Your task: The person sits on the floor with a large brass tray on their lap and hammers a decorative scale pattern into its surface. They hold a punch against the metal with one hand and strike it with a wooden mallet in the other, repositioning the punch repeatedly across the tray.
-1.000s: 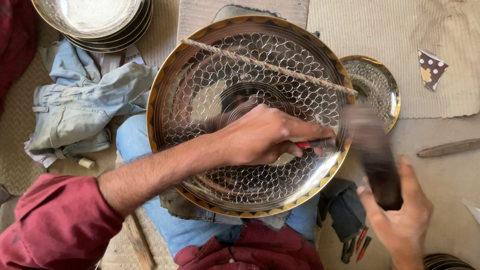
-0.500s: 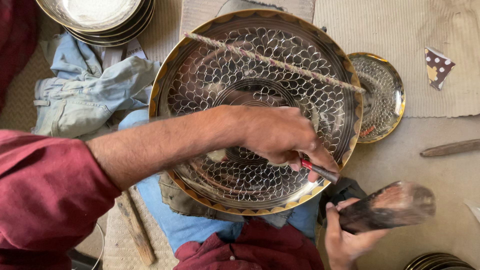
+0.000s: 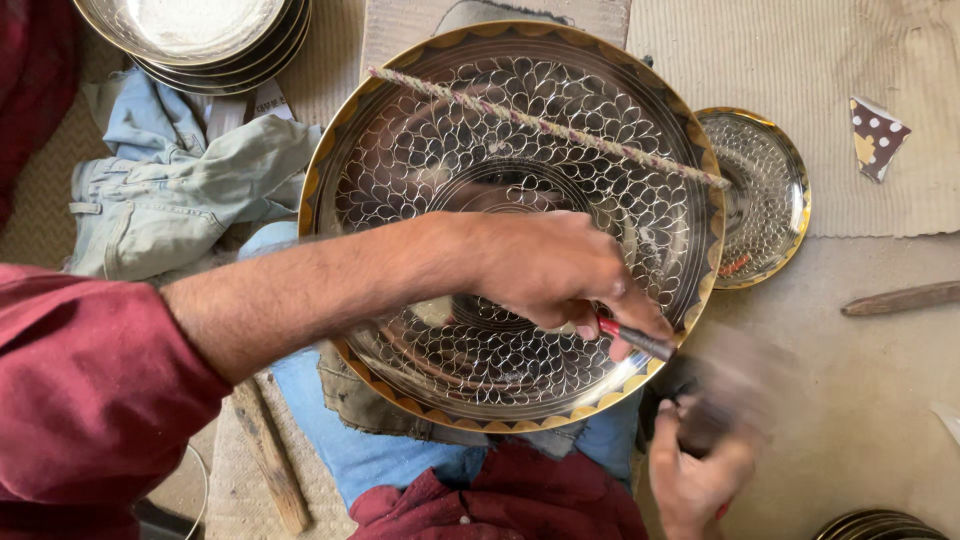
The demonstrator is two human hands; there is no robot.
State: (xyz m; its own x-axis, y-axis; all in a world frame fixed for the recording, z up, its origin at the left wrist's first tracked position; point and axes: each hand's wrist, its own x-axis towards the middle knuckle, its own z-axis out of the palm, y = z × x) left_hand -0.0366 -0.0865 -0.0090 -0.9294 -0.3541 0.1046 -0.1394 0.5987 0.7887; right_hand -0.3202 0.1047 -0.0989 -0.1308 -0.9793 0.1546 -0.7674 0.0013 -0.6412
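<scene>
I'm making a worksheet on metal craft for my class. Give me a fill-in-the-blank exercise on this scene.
1. The left hand presses a thin tool with a ____ band onto the large engraved plate.
2. A twisted cord lies across the plate's ____ half.
3. The right hand grips a dark object that is ____ by motion.
4. A smaller engraved plate lies to the ____ of the large one.

Missing words: red; upper; blurred; right

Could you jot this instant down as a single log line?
left hand: pressing chisel on big plate | right hand: gripping blurred mallet | small plate: beside
</scene>
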